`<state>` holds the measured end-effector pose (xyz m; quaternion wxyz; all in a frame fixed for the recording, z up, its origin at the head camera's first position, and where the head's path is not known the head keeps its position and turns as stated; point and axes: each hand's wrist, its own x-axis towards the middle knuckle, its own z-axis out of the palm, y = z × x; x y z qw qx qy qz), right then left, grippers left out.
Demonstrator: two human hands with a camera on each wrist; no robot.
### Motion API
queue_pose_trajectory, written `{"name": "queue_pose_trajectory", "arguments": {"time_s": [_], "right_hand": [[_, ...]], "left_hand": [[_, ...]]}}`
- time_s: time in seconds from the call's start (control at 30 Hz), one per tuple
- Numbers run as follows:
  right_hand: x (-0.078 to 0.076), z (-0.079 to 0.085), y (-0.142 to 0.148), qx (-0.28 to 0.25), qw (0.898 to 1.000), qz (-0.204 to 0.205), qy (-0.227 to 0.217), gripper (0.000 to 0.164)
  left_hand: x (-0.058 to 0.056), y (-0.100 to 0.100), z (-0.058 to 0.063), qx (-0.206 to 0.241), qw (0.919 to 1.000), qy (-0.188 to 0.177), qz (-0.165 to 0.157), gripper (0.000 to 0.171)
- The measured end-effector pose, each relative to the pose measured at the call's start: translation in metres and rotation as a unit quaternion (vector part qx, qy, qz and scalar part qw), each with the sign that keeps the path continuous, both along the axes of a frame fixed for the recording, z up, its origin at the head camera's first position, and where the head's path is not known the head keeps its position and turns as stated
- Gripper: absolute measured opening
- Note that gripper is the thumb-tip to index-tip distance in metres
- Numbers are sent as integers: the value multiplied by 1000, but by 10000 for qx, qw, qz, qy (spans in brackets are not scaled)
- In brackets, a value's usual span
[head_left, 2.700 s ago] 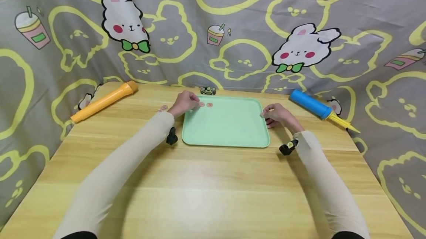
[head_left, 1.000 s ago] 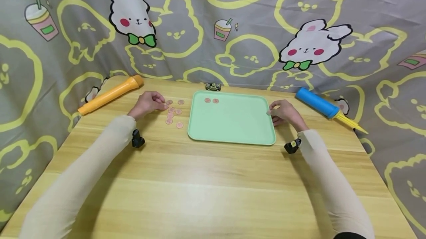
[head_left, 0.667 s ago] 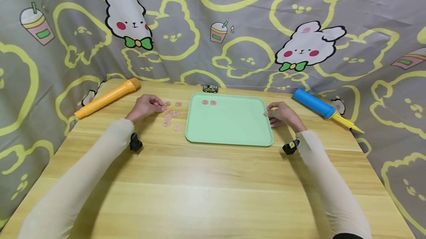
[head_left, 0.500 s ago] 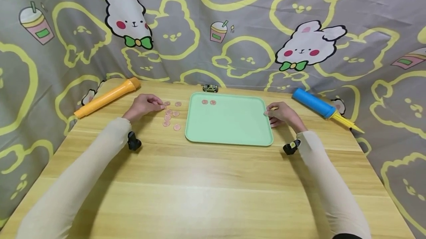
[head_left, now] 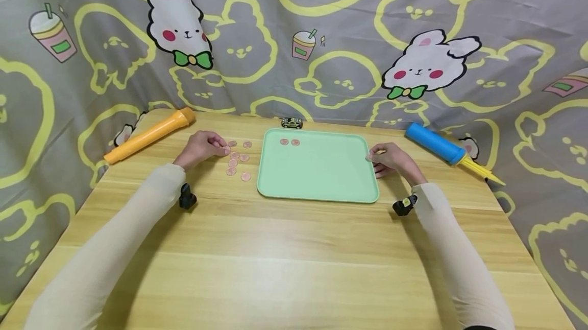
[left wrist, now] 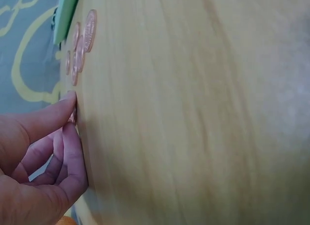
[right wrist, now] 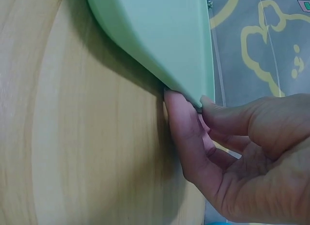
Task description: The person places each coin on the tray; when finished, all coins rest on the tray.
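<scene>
Thumb and index finger of my left hand (head_left: 202, 147) pinch a copper-coloured coin (left wrist: 73, 116) at the tabletop; the fingertips hide part of it. Several similar coins (head_left: 233, 163) lie loosely grouped just beside that hand, left of a light green tray (head_left: 317, 171). On the tray, near its back left corner, two coins (head_left: 290, 142) lie side by side. My right hand (head_left: 388, 157) grips the tray's right edge, thumb on the rim and fingers beneath, as the right wrist view shows.
Behind the tray stands a small toy car (head_left: 292, 123). An orange tube with a wider head (head_left: 149, 137) lies at the back left. A blue cylinder with a yellow tapered tip (head_left: 436, 143) lies at the back right. A patterned curtain (head_left: 340, 28) closes off the table's (head_left: 275, 258) far edge.
My left hand has gone from the tray's back left corner leftward to the loose coins, where it now pinches one. The right hand has kept its grip on the tray edge.
</scene>
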<state>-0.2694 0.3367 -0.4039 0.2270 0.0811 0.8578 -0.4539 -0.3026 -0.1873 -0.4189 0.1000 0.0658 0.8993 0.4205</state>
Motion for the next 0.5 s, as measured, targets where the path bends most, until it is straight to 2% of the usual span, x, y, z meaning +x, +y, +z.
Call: {"name": "queue_pose_trajectory", "arguments": {"time_s": [0.1, 0.27, 0.5], "right_hand": [[1, -1, 2, 54, 10000, 70, 28, 33], [3, 0, 7, 153, 9998, 88, 23, 33], [1, -3, -1, 179, 9998, 68, 16, 30]], "left_hand": [[0, -1, 0, 27, 10000, -87, 37, 28], [1, -1, 2, 355, 9986, -381, 39, 32], [1, -5, 6, 1178, 9876, -1020, 195, 37]]}}
